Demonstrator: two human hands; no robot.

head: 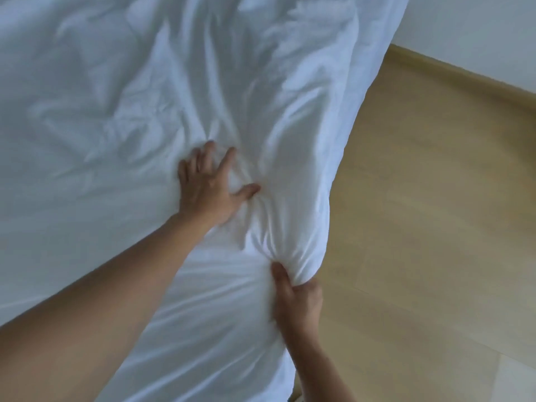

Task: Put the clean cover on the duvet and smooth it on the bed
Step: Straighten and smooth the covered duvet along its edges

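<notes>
A white duvet in its white cover (121,117) fills the left and centre of the view, wrinkled, with its right edge hanging down beside the floor. My left hand (210,188) lies on the fabric with fingers spread, pressing into the creases near the middle. My right hand (295,297) grips a bunched fold of the cover at the lower right edge, thumb up against the gathered cloth. Whether the duvet reaches into that bunched corner is hidden by the cover.
Light wooden floor (429,227) runs along the right side of the bed. A white wall (478,27) with a wooden skirting board (464,74) stands at the upper right.
</notes>
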